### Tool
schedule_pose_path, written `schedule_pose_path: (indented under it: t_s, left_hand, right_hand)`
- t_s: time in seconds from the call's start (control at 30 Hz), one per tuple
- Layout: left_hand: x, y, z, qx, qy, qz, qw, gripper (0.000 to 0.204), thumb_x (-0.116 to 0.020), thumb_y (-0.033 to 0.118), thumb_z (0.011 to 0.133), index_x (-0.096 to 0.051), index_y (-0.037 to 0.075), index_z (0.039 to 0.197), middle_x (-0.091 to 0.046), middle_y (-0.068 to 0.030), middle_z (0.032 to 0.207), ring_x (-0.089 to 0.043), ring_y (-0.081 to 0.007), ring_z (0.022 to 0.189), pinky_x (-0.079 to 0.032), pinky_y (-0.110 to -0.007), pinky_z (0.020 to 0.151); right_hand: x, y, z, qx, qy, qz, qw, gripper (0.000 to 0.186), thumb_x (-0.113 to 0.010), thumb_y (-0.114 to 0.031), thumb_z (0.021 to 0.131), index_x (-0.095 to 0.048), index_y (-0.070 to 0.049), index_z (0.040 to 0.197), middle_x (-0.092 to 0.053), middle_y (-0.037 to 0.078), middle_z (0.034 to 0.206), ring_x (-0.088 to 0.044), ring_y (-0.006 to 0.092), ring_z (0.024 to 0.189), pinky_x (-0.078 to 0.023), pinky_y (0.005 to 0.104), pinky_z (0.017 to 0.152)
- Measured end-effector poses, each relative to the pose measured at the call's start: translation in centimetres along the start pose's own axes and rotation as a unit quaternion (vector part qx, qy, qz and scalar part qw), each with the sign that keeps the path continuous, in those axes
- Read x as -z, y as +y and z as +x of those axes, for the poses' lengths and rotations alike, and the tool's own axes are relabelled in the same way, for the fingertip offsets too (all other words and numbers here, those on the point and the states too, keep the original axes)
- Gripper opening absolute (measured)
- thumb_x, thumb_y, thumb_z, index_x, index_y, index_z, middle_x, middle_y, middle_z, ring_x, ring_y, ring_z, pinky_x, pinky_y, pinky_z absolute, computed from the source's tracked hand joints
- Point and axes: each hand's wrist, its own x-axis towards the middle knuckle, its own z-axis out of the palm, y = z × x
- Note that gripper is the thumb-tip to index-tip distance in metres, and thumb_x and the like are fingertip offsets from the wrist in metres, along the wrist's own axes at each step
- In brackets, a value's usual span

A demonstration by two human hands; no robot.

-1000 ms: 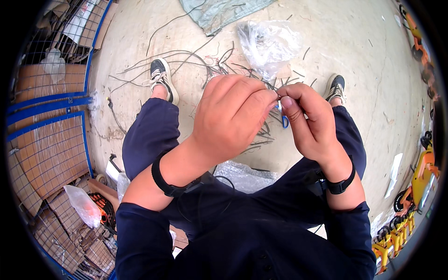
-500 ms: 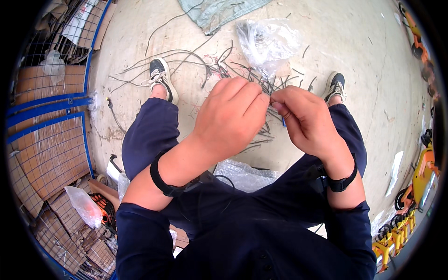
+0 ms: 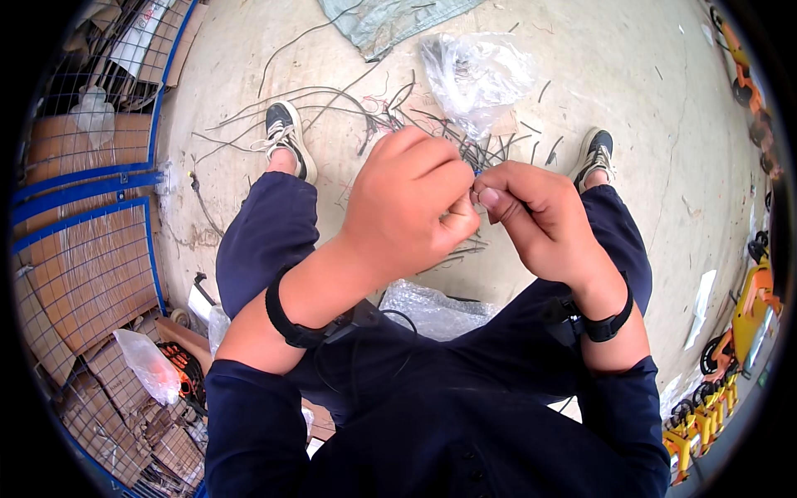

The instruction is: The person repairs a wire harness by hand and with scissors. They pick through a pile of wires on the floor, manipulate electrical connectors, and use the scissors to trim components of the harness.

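Note:
Close together over the floor, my two hands meet at the fingertips. My left hand (image 3: 411, 195) is curled into a fist, its back toward me, and whatever it may grip is hidden. The thumb and forefinger of my right hand (image 3: 535, 207) pinch right beside it; the thing between them is too small to make out. A speck of blue shows just behind the fingertips. Below and beyond the hands lies a pile of dark cable pieces (image 3: 490, 152), with thin red wires among the longer cables (image 3: 328, 98).
A clear plastic bag (image 3: 477, 75) rests beyond the pile, near a grey-green sheet (image 3: 390, 25). Bubble wrap (image 3: 436, 311) lies between my legs. Blue mesh cages (image 3: 91, 183) with cardboard stand at left. Yellow equipment (image 3: 751, 307) lines the right side.
My left fist has rolled slightly and its thumb side now shows more. My right fingers have shifted a little nearer to me, with the thumb more visible.

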Motion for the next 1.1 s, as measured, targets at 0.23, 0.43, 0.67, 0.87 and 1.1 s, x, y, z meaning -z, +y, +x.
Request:
schedule_pose_path:
  t_s: [0.23,0.43,0.67,0.87,1.1]
  left_hand:
    - [1.2,-0.3,0.6,-0.011,-0.039,-0.052,0.998,0.020,-0.067,0.000,0.067,-0.062,0.003,0.086,-0.062,-0.0112,0.085,-0.059,-0.0286,0.076,-0.048,-0.036,0.067]
    - [1.3,-0.4,0.3,-0.059,-0.062,-0.009,0.996,0.022,-0.069,0.002,0.069,-0.063,0.002,0.090,-0.062,-0.0112,0.089,-0.060,-0.0294,0.079,-0.050,-0.038,0.069]
    - [0.8,-0.2,0.0,-0.073,-0.076,0.038,0.994,0.024,-0.069,0.002,0.063,-0.061,0.003,0.086,-0.060,-0.0094,0.086,-0.059,-0.0279,0.078,-0.049,-0.037,0.070]
    - [0.2,0.6,0.0,-0.053,-0.044,0.057,0.996,0.018,-0.067,0.001,0.058,-0.058,0.005,0.073,-0.057,-0.0060,0.077,-0.056,-0.0253,0.070,-0.046,-0.034,0.062]
    - [0.2,0.3,0.1,0.004,0.007,0.014,1.000,0.018,-0.067,-0.002,0.056,-0.060,0.005,0.071,-0.059,-0.0061,0.072,-0.055,-0.0250,0.066,-0.045,-0.033,0.061]
  right_hand:
    - [0.3,-0.9,0.0,-0.118,-0.011,0.136,0.984,0.009,-0.055,-0.007,0.095,-0.061,-0.002,0.092,-0.055,0.003,0.071,-0.048,0.0098,0.065,-0.044,0.0264,0.061]
    - [0.7,-0.7,0.1,-0.099,-0.021,0.052,0.994,0.009,-0.057,-0.008,0.094,-0.059,-0.002,0.089,-0.051,0.007,0.064,-0.048,0.0155,0.060,-0.042,0.0298,0.058]
    - [0.6,-0.6,0.2,-0.064,-0.024,0.001,0.998,0.006,-0.057,-0.004,0.090,-0.058,-0.001,0.085,-0.053,0.013,0.066,-0.052,0.0286,0.058,-0.043,0.0350,0.056]
    - [0.5,-1.1,0.1,-0.065,-0.034,-0.025,0.997,0.003,-0.058,-0.002,0.089,-0.059,-0.001,0.086,-0.057,0.014,0.068,-0.055,0.0307,0.059,-0.044,0.0354,0.055]
    - [0.1,-1.1,0.2,-0.004,0.000,-0.025,1.000,0.004,-0.058,0.001,0.087,-0.061,-0.002,0.088,-0.060,0.013,0.072,-0.058,0.0304,0.061,-0.046,0.0342,0.055]
